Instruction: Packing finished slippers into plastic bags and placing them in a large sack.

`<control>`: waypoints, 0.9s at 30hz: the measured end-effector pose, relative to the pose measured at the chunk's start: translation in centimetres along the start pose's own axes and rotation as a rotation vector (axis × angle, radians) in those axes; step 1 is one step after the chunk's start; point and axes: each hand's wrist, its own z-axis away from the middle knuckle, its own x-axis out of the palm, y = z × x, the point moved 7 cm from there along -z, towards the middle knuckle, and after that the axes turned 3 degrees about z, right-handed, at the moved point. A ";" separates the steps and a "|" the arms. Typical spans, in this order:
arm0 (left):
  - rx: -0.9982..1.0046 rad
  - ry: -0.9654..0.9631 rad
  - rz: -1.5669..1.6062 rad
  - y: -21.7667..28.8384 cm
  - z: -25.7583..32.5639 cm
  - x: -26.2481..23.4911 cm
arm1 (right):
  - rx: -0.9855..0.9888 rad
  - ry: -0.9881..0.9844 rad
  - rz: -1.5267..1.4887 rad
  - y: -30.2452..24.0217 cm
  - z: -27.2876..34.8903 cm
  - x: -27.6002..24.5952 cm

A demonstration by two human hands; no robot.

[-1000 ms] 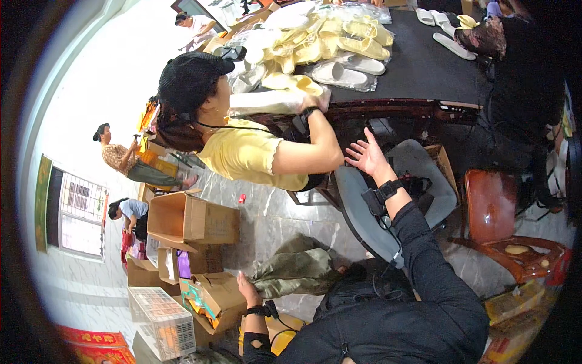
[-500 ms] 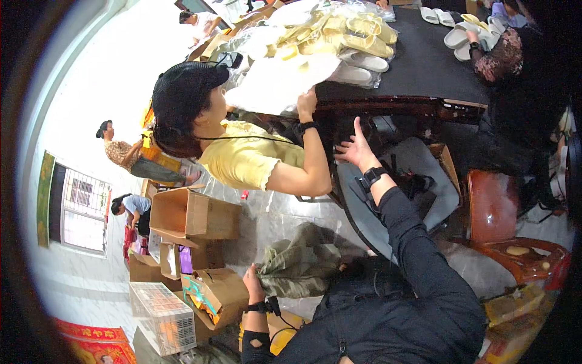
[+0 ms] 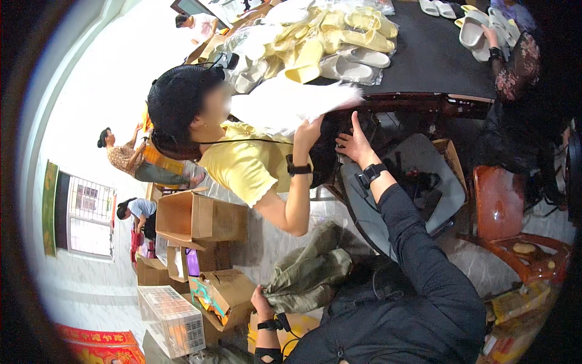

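My right hand (image 3: 356, 145) reaches out over a grey chair seat (image 3: 412, 188), below the table's dark edge. Its fingers are spread, the thumb points up, and nothing is in it. My left hand (image 3: 260, 302) rests against the olive-green trousers (image 3: 312, 267) at my knee; its fingers are mostly hidden. Close in front, a co-worker in a yellow top (image 3: 242, 164) holds a white plastic sheet or bag (image 3: 285, 100) beside the table. Yellow slippers (image 3: 364, 39) and pale grey slippers (image 3: 348, 68) in clear bags lie piled behind that sheet.
The dark tabletop (image 3: 436, 60) stretches right, where another person's hand (image 3: 490, 37) touches light slippers. A brown wooden chair (image 3: 500, 206) stands at the right. Open cardboard boxes (image 3: 203, 215) and a white plastic crate (image 3: 173, 318) stand at the left. Other people are farther back.
The co-worker's white sheet has come lower and crumpled, uncovering more slippers, and their elbow has dropped. My right hand keeps its spread pose. The person at right has shifted the slippers slightly.
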 end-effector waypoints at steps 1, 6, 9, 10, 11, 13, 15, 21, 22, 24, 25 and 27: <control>-0.004 0.006 -0.001 -0.4 -0.1 -0.4 | -0.032 -0.031 0.020 -0.1 0.6 0.5; 0.000 0.020 0.003 -1.5 0.0 -0.4 | -0.129 0.022 0.029 -1.4 3.4 0.3; -0.068 0.008 0.047 -1.0 1.2 2.0 | -0.218 0.043 0.099 -2.9 7.1 1.2; -0.074 0.010 0.043 -1.5 1.1 1.3 | -0.319 0.105 0.050 -2.8 8.8 2.0; -0.103 0.015 0.061 -2.3 0.6 0.6 | -0.344 0.080 -0.103 -2.3 9.9 3.0; -0.136 -0.028 0.084 -2.9 0.1 1.1 | -0.558 0.388 0.064 -2.0 11.3 2.0; -0.147 -0.056 0.088 -2.8 -0.4 2.2 | -0.674 0.568 0.264 -1.0 13.1 1.1; -0.129 -0.318 0.004 -3.1 -2.1 5.0 | -0.678 0.431 0.025 3.1 16.8 -6.1; -0.079 -0.365 -0.067 -2.8 -2.3 5.3 | -0.586 0.444 0.047 4.2 17.9 -6.9; 0.021 -0.443 -0.207 -3.6 -3.0 5.0 | -0.579 0.438 0.016 5.9 19.9 -9.5; 0.074 -0.473 -0.274 -4.5 -4.2 4.9 | -0.672 0.422 -0.028 6.3 20.4 -11.0; -0.069 -0.526 -0.237 -4.9 -1.5 6.9 | -0.757 0.508 -0.189 6.2 25.7 -12.7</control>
